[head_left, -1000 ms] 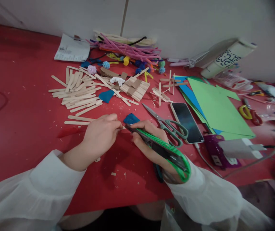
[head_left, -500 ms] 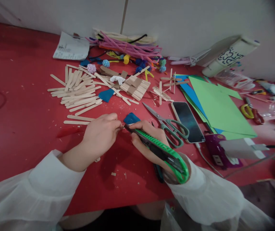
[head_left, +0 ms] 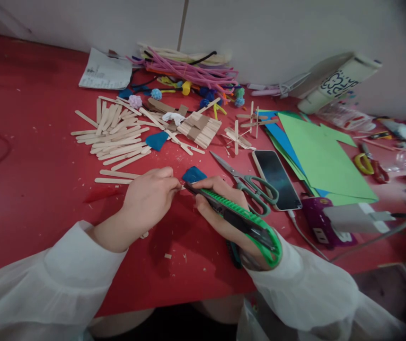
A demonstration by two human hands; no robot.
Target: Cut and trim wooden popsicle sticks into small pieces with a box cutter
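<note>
My right hand [head_left: 220, 208] is wrapped round a green and black utility knife [head_left: 240, 218], its tip pointing left toward my other hand. My left hand [head_left: 149, 201] is closed in a pinch, with a tiny pale wooden end [head_left: 182, 187] showing at the fingertips; the rest of that piece is hidden. The knife's tip is right beside this end. Just beyond the fingers lies a dark blue scrap [head_left: 193, 174]. Grey-handled scissors [head_left: 247, 184] rest beyond my right hand. Wooden craft sticks [head_left: 114, 128] are heaped beyond my left hand.
Glued stick pieces [head_left: 201, 128] lie mid-table, with pink pipe cleaners [head_left: 192, 71] behind. To the right are a phone [head_left: 277, 180], green paper sheets [head_left: 327, 161], a purple power strip [head_left: 318, 218] with a charger, and pliers [head_left: 371, 163]. Wood chips [head_left: 168, 256] dot the red table [head_left: 39, 189].
The knife and my right hand have shifted very slightly, the handle's rear end a little to the right. My left hand keeps its pinch in the same place.
</note>
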